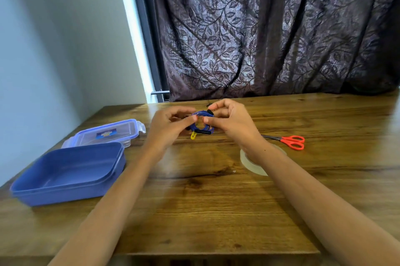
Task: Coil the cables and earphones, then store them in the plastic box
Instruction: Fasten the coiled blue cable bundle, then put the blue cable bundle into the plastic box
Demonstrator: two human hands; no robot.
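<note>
Head view: left hand point(166, 127) and right hand point(232, 123) pinch the blue cable coil point(201, 113) between them, likely to stop loops springing apart.

A wooden table point(205, 211) carries an open blue plastic box point(67, 174), with its clear lid point(108, 133) just behind, a roll of clear tape point(251, 166) and red-handled scissors point(290, 142).

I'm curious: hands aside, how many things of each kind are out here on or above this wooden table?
Plastic box: 1
Box lid: 1
Coiled blue cable, pinched between left hand and right hand: 1
Red-handled scissors: 1
Clear tape roll: 1
Total: 5
</note>
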